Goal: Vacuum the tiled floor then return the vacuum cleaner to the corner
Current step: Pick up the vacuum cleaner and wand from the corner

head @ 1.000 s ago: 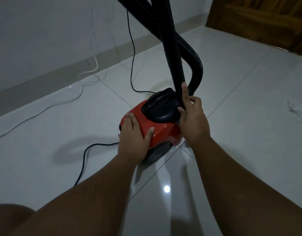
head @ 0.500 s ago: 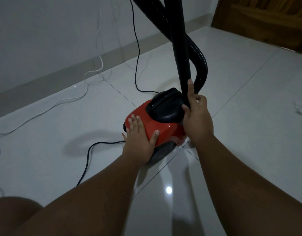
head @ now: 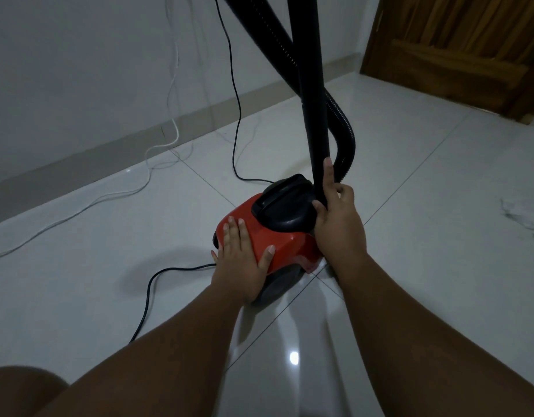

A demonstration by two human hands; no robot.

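Since a second ago little has shifted: both hands keep their places on the vacuum cleaner (head: 277, 239), and only the view has swung slightly, bringing more of the wooden door (head: 458, 52) into sight. The right hand (head: 339, 224) is wrapped around the base of the black rigid tube (head: 312, 94), index finger laid up along it, thumb against the black handle housing (head: 285, 203). The left hand (head: 240, 260) lies flat and spread on the red body, fingers straight, thumb hooked over the near edge, clasping nothing. The tube stands nearly upright and crosses in front of the ribbed black hose (head: 340, 127), which loops down behind it to the machine. The vacuum sits on the glossy tiled floor (head: 425, 206), over a junction of grout lines. A black power cord (head: 157, 284) runs off to the left from its rear; another black cord (head: 234, 94) hangs down the wall, near a white cable (head: 88, 203) trailing along the skirting.
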